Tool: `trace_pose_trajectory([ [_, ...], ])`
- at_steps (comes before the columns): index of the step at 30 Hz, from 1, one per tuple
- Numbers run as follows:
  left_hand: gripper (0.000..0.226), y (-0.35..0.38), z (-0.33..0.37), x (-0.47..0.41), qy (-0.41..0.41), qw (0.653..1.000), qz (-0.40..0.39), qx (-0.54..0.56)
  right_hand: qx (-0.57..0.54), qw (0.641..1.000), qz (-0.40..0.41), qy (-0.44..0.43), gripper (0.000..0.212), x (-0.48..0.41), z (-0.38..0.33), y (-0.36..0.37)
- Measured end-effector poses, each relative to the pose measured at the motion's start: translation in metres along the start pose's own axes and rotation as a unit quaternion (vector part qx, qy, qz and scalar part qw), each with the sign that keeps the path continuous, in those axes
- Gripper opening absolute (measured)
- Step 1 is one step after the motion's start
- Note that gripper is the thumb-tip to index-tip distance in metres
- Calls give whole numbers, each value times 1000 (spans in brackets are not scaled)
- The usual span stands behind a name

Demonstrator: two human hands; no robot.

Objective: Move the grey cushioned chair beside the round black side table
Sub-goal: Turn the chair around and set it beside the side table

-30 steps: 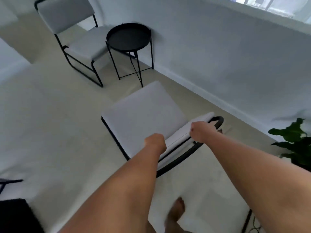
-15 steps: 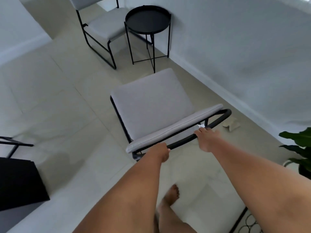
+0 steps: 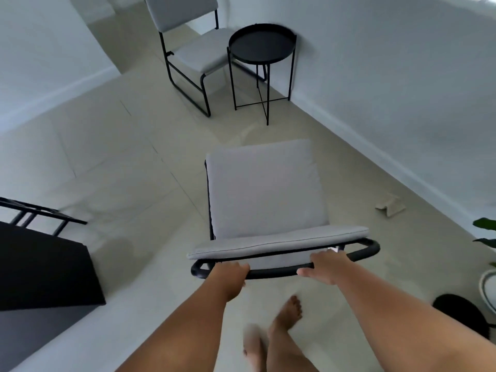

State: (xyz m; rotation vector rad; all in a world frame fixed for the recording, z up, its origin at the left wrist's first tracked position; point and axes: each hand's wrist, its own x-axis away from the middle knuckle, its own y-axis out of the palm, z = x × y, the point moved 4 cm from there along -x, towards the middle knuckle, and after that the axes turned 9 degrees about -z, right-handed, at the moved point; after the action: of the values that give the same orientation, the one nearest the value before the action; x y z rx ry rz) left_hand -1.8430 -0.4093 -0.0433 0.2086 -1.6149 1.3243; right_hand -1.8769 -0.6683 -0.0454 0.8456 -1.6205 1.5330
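The grey cushioned chair (image 3: 264,189) with a black tube frame stands in front of me, its seat pointing toward the round black side table (image 3: 262,44) near the far wall. My left hand (image 3: 231,275) grips the black top bar of the chair's back at its left end. My right hand (image 3: 326,265) holds the same bar further right. A stretch of bare floor separates the chair from the table.
A second grey chair (image 3: 197,52) sits left of the side table. A black cabinet (image 3: 40,272) stands at the left. A crumpled paper scrap (image 3: 390,205) lies by the right wall. A potted plant (image 3: 487,237) is at the right edge. My bare feet (image 3: 287,318) are below the chair.
The chair has turned so its seat faces the side table squarely. My hands have shifted along the back bar and I have stepped forward.
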Motion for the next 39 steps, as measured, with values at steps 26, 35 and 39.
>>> trace_pose_trajectory([
  [26, 41, -238, -67, -132, -112, 981, 85, -132, -55, 982, 177, -34, 63, -99, 72, -225],
  [35, 36, -316, -54, -197, -129, 981, 89, -110, -64, 981, 170, -70, 63, -137, 140, -312],
  [39, 37, -340, -45, -224, -128, 985, 80, -86, -56, 981, 170, -72, 60, -156, 164, -337],
])
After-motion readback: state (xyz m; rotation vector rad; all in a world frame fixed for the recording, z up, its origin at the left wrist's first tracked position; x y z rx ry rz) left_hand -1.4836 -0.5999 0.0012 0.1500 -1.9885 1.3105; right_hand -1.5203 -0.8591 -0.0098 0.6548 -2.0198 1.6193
